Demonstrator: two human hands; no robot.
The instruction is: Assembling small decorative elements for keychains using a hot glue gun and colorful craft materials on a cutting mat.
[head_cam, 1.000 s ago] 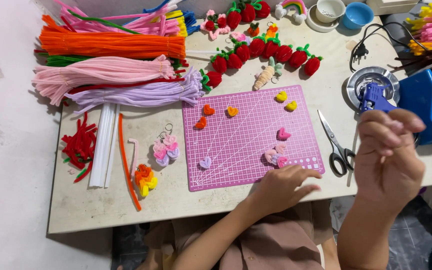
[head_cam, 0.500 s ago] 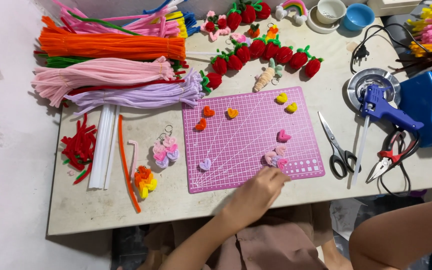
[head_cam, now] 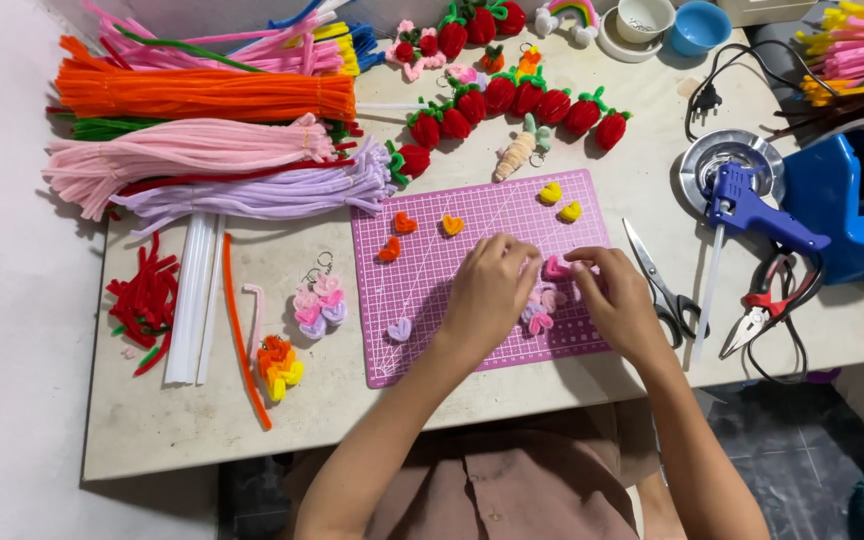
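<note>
The table runs out of view at the top and right, cutting off the bundled pipe cleaners. On the purple cutting mat both hands meet over small pink hearts, partly hidden beneath them. The left hand lies palm-down, fingers curled; whether it grips anything cannot be told. The right hand pinches a pink heart between thumb and fingertips.

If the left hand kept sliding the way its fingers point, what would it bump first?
Probably the small orange fuzzy heart on the purple cutting mat. The left hand points up the mat towards it, though the exact line is hard to judge.
</note>
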